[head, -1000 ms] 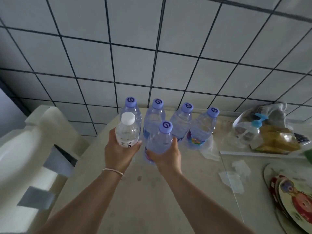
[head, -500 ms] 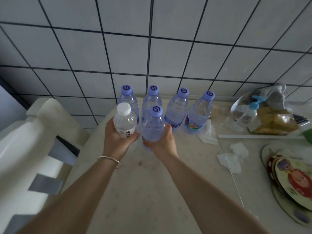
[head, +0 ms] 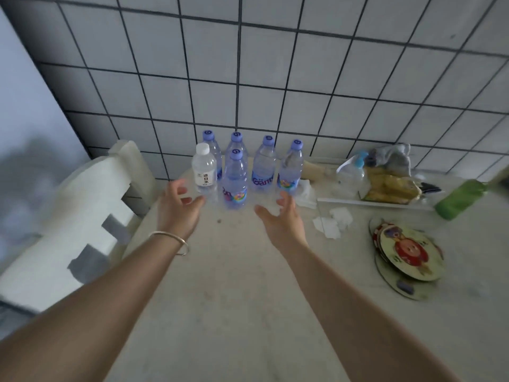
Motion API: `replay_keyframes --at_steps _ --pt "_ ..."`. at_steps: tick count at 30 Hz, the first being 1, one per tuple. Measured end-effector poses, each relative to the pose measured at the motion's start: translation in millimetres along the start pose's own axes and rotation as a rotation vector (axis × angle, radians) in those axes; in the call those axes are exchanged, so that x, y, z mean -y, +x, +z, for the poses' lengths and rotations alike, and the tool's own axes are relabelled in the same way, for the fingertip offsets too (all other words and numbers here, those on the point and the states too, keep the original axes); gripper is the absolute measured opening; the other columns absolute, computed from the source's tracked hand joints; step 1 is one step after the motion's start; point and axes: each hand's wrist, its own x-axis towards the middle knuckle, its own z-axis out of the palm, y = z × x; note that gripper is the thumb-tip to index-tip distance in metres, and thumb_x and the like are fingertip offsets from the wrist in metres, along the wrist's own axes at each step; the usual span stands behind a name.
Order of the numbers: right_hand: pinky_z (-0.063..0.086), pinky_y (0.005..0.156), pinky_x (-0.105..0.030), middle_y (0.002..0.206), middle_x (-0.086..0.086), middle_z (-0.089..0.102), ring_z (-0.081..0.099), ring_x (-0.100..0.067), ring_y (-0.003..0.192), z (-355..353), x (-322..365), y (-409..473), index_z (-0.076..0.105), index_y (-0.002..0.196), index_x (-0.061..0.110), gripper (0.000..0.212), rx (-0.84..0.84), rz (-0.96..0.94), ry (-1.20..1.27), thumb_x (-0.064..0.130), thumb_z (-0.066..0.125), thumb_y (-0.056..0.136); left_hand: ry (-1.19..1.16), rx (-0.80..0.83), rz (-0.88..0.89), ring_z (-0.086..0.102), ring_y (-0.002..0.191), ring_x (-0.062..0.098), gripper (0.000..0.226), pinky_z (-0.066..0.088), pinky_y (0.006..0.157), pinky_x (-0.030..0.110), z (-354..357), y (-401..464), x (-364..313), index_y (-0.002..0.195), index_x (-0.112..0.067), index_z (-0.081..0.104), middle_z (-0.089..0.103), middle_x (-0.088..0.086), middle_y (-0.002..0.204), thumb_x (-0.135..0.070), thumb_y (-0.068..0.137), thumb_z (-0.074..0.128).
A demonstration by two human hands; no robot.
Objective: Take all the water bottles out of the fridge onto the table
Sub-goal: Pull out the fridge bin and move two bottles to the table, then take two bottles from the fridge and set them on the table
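Several water bottles stand upright on the beige table point(head: 234, 285) near the tiled wall. A white-capped bottle point(head: 204, 169) stands front left and a purple-capped bottle point(head: 235, 183) front middle. Behind them is a row of purple-capped bottles point(head: 265, 164). My left hand point(head: 177, 208) hovers just short of the white-capped bottle, fingers spread, holding nothing. My right hand point(head: 283, 219) is to the right of the front purple-capped bottle, fingers relaxed, also holding nothing. Neither hand touches a bottle.
A white chair back point(head: 82, 205) stands at the table's left edge. On the right lie crumpled tissues point(head: 334, 221), bagged items on a tray point(head: 385, 183), a green bottle point(head: 460, 199) and round picture coasters point(head: 407, 252).
Both hands have let go of the white-capped bottle and the front purple-capped bottle, which now stand on the table. The hands have drawn back and opened.
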Motion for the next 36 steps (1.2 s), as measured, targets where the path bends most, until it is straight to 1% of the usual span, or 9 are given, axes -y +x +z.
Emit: replay_keyframes --at_steps 4,7,12,16,19,21,27,30,36 --pt "0.037 0.104 -0.036 0.139 -0.002 0.045 0.043 -0.021 0.128 -35 -7 -69 0.030 0.143 0.020 0.074 -0.004 -0.053 0.016 0.039 0.066 0.082 -0.047 -0.002 0.032 0.054 0.086 0.018 0.051 0.043 0.086 0.031 -21 -76 -4 0.123 -0.009 0.049 0.055 0.010 0.121 -0.015 0.077 0.070" --pt "0.037 0.103 -0.033 0.141 0.000 0.045 0.042 -0.020 0.129 -63 -9 -124 0.027 0.144 0.022 0.078 0.018 -0.065 0.007 0.042 0.067 0.081 -0.105 0.015 0.013 0.062 0.089 0.025 0.066 0.047 0.092 0.042 -41 -135 -12 0.123 -0.013 0.049 0.055 0.006 0.116 -0.031 0.063 0.070" --pt "0.037 0.105 -0.037 0.144 0.002 0.041 0.040 -0.020 0.131 -103 -8 -194 0.024 0.145 0.024 0.083 0.007 -0.084 -0.030 0.046 0.069 0.078 -0.138 0.061 0.030 0.055 0.080 0.015 0.074 0.045 0.087 0.035 -69 -207 -26 0.124 -0.015 0.049 0.055 0.007 0.119 -0.039 0.056 0.063" --pt "0.036 0.106 -0.038 0.143 0.001 0.041 0.041 -0.021 0.131 -127 -3 -249 0.025 0.145 0.023 0.084 -0.056 -0.097 -0.031 0.048 0.068 0.077 -0.153 0.107 0.099 0.057 0.082 0.017 0.072 0.046 0.088 0.037 -95 -255 -40 0.124 -0.015 0.049 0.054 0.007 0.121 -0.039 0.057 0.064" --pt "0.036 0.106 -0.038 0.144 0.001 0.041 0.041 -0.021 0.131 -135 -1 -298 0.025 0.145 0.023 0.083 -0.108 -0.101 -0.042 0.049 0.067 0.078 -0.147 0.135 0.179 0.058 0.082 0.019 0.062 0.044 0.085 0.032 -111 -289 -44 0.124 -0.013 0.049 0.054 0.010 0.123 -0.026 0.069 0.075" --pt "0.036 0.107 -0.039 0.144 0.001 0.041 0.041 -0.021 0.131 -136 -4 -332 0.025 0.145 0.023 0.083 -0.147 -0.092 -0.030 0.049 0.067 0.078 -0.123 0.156 0.224 0.058 0.082 0.019 0.055 0.041 0.084 0.029 -122 -310 -40 0.124 -0.012 0.049 0.053 0.011 0.123 -0.017 0.076 0.073" --pt "0.036 0.107 -0.042 0.145 0.004 0.040 0.039 -0.020 0.132 -118 -18 -445 0.022 0.145 0.027 0.084 -0.256 0.007 0.020 0.053 0.065 0.077 -0.123 0.278 0.309 0.057 0.083 0.019 0.056 0.040 0.087 0.029 -167 -381 -16 0.125 -0.013 0.048 0.051 0.010 0.125 -0.025 0.075 0.071" --pt "0.036 0.107 -0.041 0.144 0.003 0.041 0.038 -0.019 0.133 -103 -20 -500 0.024 0.144 0.027 0.084 -0.275 0.065 0.047 0.053 0.066 0.076 -0.108 0.326 0.312 0.057 0.085 0.017 0.053 0.038 0.083 0.026 -195 -414 -6 0.127 -0.014 0.047 0.052 0.006 0.125 -0.020 0.079 0.068" --pt "0.034 0.106 -0.038 0.145 0.004 0.039 0.039 -0.019 0.132 -99 -5 -582 0.023 0.144 0.026 0.081 -0.292 0.024 -0.005 0.052 0.063 0.079 -0.160 0.372 0.358 0.058 0.087 0.019 0.054 0.041 0.082 0.029 -247 -467 7 0.128 -0.012 0.047 0.054 0.010 0.123 -0.019 0.079 0.069"
